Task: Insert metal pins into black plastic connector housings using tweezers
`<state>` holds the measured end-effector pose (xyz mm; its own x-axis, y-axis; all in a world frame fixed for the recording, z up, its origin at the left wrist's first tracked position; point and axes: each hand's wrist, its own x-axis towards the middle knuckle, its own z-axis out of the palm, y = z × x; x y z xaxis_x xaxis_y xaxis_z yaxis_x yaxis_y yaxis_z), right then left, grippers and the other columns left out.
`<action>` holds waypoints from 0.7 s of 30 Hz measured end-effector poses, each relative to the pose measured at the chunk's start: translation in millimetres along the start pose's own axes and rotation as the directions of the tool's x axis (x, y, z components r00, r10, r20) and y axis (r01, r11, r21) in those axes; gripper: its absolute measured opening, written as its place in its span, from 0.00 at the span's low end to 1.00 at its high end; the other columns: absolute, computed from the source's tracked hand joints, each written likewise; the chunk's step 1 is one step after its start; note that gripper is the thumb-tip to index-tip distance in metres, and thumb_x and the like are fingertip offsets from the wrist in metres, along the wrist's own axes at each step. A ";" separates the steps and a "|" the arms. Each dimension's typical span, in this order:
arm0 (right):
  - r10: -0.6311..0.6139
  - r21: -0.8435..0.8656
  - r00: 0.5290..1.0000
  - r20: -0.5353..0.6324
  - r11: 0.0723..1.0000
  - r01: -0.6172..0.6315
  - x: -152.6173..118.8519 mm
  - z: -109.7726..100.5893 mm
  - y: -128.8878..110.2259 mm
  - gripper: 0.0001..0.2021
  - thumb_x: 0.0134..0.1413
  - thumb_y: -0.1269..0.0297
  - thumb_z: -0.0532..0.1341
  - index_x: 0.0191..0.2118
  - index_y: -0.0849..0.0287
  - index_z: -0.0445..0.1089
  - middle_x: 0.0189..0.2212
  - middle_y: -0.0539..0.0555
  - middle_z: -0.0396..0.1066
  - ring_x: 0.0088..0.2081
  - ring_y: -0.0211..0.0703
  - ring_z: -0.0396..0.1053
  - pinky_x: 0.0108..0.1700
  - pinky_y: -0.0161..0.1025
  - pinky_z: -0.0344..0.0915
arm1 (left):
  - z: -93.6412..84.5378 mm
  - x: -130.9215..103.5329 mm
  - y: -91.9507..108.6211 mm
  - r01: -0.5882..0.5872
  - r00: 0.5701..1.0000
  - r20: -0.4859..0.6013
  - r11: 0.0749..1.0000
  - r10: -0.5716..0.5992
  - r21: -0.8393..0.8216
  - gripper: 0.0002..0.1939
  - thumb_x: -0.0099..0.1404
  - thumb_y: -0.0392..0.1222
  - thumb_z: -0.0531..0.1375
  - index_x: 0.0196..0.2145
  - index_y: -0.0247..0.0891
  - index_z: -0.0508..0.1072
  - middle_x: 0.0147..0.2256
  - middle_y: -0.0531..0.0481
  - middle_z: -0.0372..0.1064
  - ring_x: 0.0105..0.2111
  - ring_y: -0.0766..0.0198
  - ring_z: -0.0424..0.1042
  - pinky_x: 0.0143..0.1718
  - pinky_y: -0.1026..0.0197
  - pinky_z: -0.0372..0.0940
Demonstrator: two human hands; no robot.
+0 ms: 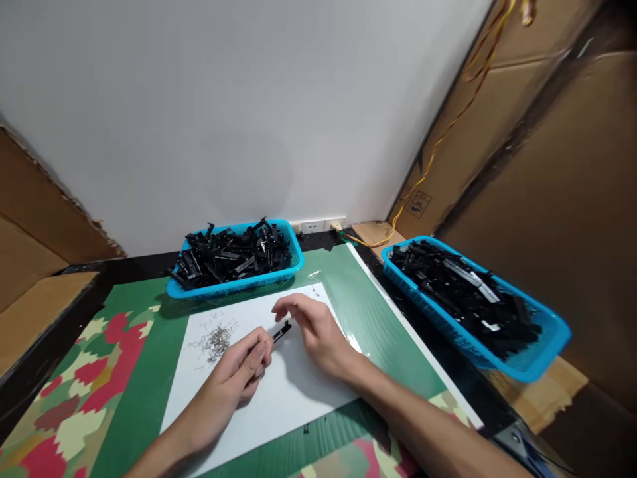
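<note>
My left hand [247,365] is closed around a narrow black plastic part [282,330], whose far end pokes out past the fingers. Just beyond that end, my right hand [316,332] arches with bent, loosely parted fingers. Nothing shows between them, though the thumb side is partly hidden. Both hands are over a white sheet [293,392]. Left of them on the sheet lies a loose pile of tiny thin metal pieces [217,342], too small to make out exactly.
A blue basket [233,290] heaped with black plastic parts stands behind the sheet. Another blue basket [552,352] of such parts is at the right. Green and patterned covering [129,332] lies beneath the sheet. Cardboard walls [557,186] flank the table; a yellow wire [438,149] hangs at right.
</note>
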<state>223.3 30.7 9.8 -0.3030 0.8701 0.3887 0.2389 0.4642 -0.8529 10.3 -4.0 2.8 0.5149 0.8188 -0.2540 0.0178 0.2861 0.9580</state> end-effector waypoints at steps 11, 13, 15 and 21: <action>-0.251 -0.624 0.918 0.308 0.675 0.394 6.8 -37.9 -2.6 0.07 0.72 0.70 0.59 0.45 0.56 0.75 0.39 0.55 0.75 0.41 0.47 0.67 0.40 0.42 0.65 | 6.7 5.2 13.4 -0.126 0.983 -0.147 0.984 0.107 -0.128 0.24 0.74 0.65 0.56 0.60 0.55 0.58 0.44 0.50 0.68 0.18 0.74 0.61 0.15 0.71 0.50; -0.254 -0.696 0.944 0.210 0.639 0.327 8.5 -51.1 -9.9 0.08 0.73 0.69 0.59 0.45 0.57 0.76 0.39 0.57 0.75 0.41 0.49 0.67 0.41 0.44 0.65 | 11.5 6.6 15.6 -0.159 0.967 -0.214 0.984 0.138 -0.085 0.34 0.72 0.68 0.57 0.68 0.61 0.49 0.48 0.47 0.69 0.18 0.73 0.63 0.13 0.71 0.53; -0.258 -0.746 0.966 -0.005 0.644 0.168 2.3 -75.8 -19.8 0.09 0.73 0.68 0.58 0.46 0.58 0.77 0.40 0.58 0.77 0.42 0.50 0.68 0.45 0.46 0.66 | 13.5 8.5 16.9 -0.161 0.955 -0.262 0.985 0.141 -0.056 0.39 0.71 0.68 0.59 0.71 0.60 0.48 0.46 0.46 0.70 0.18 0.73 0.61 0.12 0.72 0.52; -0.303 -0.593 0.519 -0.799 0.536 -0.600 -97.7 -188.8 -34.5 0.19 0.69 0.50 0.61 0.48 0.62 0.80 0.43 0.66 0.80 0.43 0.60 0.75 0.47 0.51 0.68 | 4.2 17.4 2.6 -0.120 0.952 -0.285 0.993 0.110 -0.017 0.35 0.69 0.65 0.63 0.67 0.50 0.61 0.36 0.51 0.72 0.14 0.75 0.53 0.10 0.71 0.47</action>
<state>418.8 -39.1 67.0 0.5075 0.4433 0.7388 0.8574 -0.1752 -0.4839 22.9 8.8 1.4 0.2477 0.9530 -0.1746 -0.0590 0.1947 0.9791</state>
